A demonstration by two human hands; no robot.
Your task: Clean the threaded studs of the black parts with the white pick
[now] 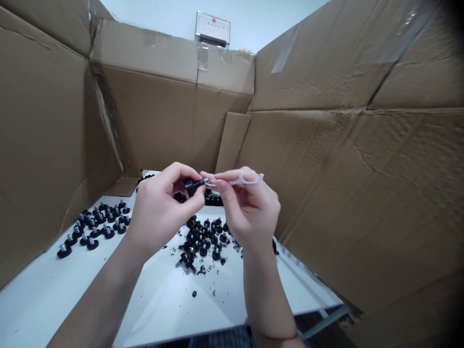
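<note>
Two bare hands work together above a white table top (47,299), and both of them are closed on something. The left hand (159,212) grips a black threaded foot (190,186) between the thumb and the fingers, and the metal stud (203,181) of this foot points to the right. The right hand (252,210) pinches a white plastic tool (250,180) with a curved loop (it looks a little like a floss pick, but I cannot be fully sure), and the thin end of this tool is touching the metal stud, or is very near to it. Both hands are lifted over the table and do not rest on it.

Under the hands lies a loose pile of similar black feet (203,239), many of them standing with the stud upward. More of them stand at the left side in rough rows (97,224), and a further group (213,198) is partly hidden behind the hands, near the back edge. Around the pile are scattered many small black curled scraps (186,271), and one small black piece (194,293) lies apart, closer to the person. Brown cardboard sheets (362,193) stand like walls at the left, the right and the back of the table. Above the back sheet, a framed notice (212,29) hangs on a pale wall.
</note>
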